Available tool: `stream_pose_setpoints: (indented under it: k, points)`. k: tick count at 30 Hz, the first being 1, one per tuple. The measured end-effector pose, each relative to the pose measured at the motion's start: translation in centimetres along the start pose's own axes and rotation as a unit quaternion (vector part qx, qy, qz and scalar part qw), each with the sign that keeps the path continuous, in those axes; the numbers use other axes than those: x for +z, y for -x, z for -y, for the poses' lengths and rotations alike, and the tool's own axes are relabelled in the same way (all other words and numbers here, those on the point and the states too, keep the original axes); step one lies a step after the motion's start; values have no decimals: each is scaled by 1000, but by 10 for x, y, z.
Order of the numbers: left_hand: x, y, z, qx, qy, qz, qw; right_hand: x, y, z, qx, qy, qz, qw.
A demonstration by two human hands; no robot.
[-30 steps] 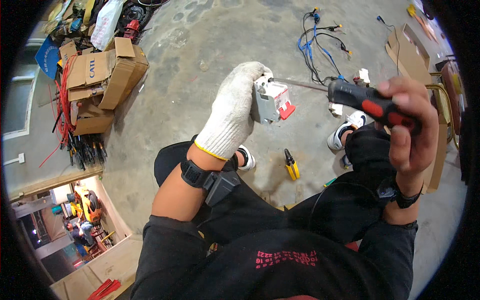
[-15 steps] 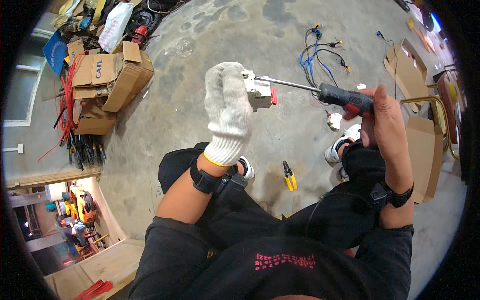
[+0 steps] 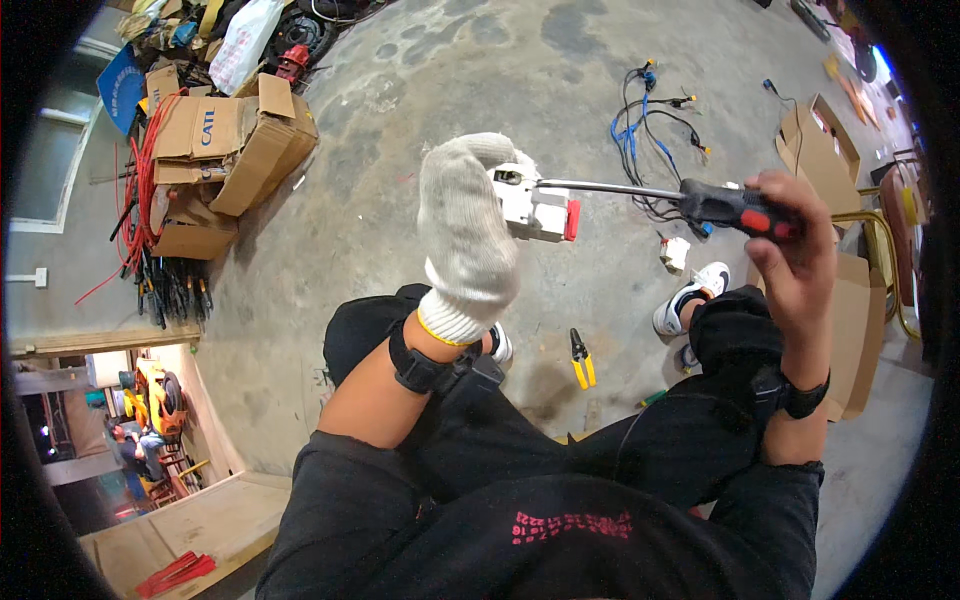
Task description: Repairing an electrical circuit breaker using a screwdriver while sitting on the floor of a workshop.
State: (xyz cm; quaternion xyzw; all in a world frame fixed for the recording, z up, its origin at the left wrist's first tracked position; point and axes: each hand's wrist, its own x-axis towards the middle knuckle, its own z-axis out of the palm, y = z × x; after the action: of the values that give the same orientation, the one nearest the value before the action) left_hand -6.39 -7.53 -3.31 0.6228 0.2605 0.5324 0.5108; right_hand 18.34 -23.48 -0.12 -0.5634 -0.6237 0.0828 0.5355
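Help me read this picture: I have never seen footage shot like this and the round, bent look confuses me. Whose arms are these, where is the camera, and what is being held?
The camera sits on a person's head and looks down, so the arms rising from the lower edge are the wearer's own. Its wide lens bends straight lines near the rim. The person sits above a concrete floor, legs in dark trousers. The left hand, in a white knit glove, holds a small white electrical device with a red part. The bare right hand grips the black-and-red handle of a screwdriver, whose metal shaft reaches across to the device's top. On the floor lie yellow-handled pliers, a bundle of blue and black wires, and cardboard boxes at upper left.
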Motion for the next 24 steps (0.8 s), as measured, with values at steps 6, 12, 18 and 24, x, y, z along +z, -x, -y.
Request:
stream_pose_setpoints:
  k: [6,12,18,24]
  points:
    - [-5,7,0,140,13,31,990,22,-2,12,333,-177,2,926]
    - [-7,5,-2,112,-32,14,993,16,-3,22,415,-156,59,894]
    - [-2,6,-12,42,1,0,999,16,9,18,118,-10,-50,992]
    - [-4,2,-11,-80,18,-4,997,8,-5,25,-263,188,-4,946]
